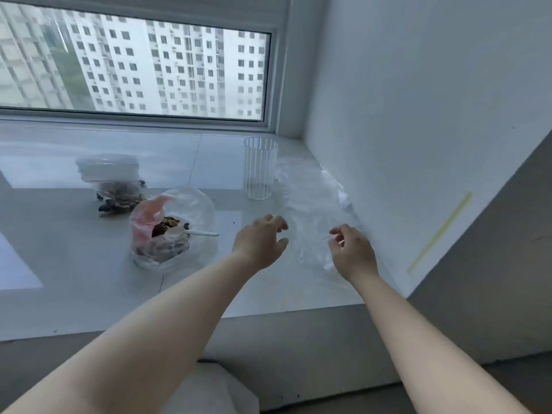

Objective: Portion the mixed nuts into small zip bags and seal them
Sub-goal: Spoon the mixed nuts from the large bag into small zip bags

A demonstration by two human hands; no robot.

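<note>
A clear zip bag (310,210) lies flat on the white sill near the right wall. My left hand (261,242) hovers at its left edge, fingers loosely curled toward the plastic. My right hand (352,249) pinches the bag's near right edge between thumb and fingers. Left of them stands a big plastic bag of mixed nuts (170,231), open at the top, with a white spoon (203,233) sticking out of it. Further back lie filled small bags of nuts (119,197).
A ribbed clear cup (259,168) stands behind the zip bag. A stack of white lids or containers (107,167) sits at the back left. The wall (418,144) closes off the right side; the sill's front edge (268,312) runs below my forearms.
</note>
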